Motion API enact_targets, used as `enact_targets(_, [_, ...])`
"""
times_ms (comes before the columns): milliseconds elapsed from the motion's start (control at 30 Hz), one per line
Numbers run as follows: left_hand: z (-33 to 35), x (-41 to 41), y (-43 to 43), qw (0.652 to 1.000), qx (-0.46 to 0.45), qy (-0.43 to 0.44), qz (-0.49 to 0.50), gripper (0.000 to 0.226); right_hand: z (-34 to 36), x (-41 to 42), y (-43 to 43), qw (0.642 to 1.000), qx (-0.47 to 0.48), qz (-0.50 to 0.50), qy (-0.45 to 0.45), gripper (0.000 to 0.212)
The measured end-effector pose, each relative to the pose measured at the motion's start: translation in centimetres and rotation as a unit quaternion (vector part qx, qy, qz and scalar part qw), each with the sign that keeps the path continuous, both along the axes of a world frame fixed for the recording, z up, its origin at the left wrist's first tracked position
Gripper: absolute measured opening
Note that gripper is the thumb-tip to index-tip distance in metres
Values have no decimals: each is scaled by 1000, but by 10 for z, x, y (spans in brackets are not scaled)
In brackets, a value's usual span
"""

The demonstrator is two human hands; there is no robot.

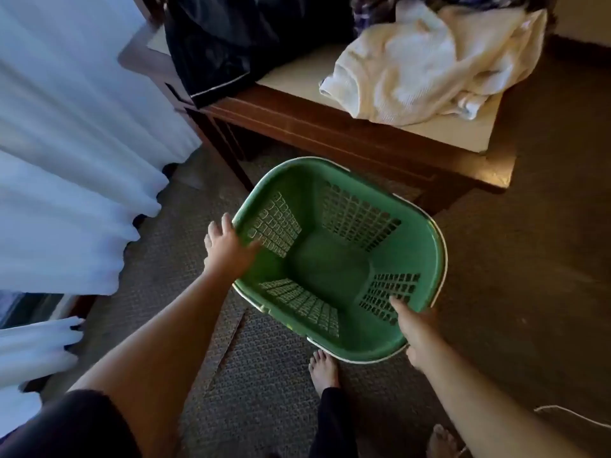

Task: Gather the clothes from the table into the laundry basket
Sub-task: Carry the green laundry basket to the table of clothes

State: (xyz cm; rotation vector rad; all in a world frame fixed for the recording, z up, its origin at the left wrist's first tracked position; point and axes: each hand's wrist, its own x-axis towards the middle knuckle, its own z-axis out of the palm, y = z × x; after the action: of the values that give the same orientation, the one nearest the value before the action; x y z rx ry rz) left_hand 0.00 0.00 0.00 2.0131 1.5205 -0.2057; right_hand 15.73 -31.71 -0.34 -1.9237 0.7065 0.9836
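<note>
The worktop [456, 133] is brown wood with a pale top; a cream top [429, 64] lies bunched up on its right end, one bit over the front edge; a dark cloth [231, 44] lies on the left end; a checked cloth [370, 8] lies at the back; the floor [264, 375] is brown carpet.

The plastic laundry basket [340, 259] is green with lattice-holed walls. A cream-white ribbed garment [426, 64] lies beside a black garment [231, 44]. Behind, perhaps purple checked cloth [367, 9]. The carpet [271, 391] is brown, grid-patterned.
</note>
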Motion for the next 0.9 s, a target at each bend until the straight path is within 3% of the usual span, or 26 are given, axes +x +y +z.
enact_targets(67, [-14,1,11,997,-58,-14,50,100,-29,3,-7,999,22,-33,17,37])
enact_targets(167, [-27,-8,19,989,-118,-33,80,85,-46,6,-21,997,28,-41,55,19])
enact_targets(300, [-26,-22,18,962,-191,-118,159,70,-37,10,-32,995,12,-79,55,16])
enact_targets(467, [-4,-41,-33,917,-275,-172,232,29,-14,7,-70,998,-39,-57,7,15])
enact_targets(767, [60,-70,-171,870,-333,-172,320,39,63,19,-179,999,-35,-10,-38,16])
enact_targets(900, [89,-68,-246,886,-314,-161,302,31,101,39,-242,997,-8,11,-70,17])
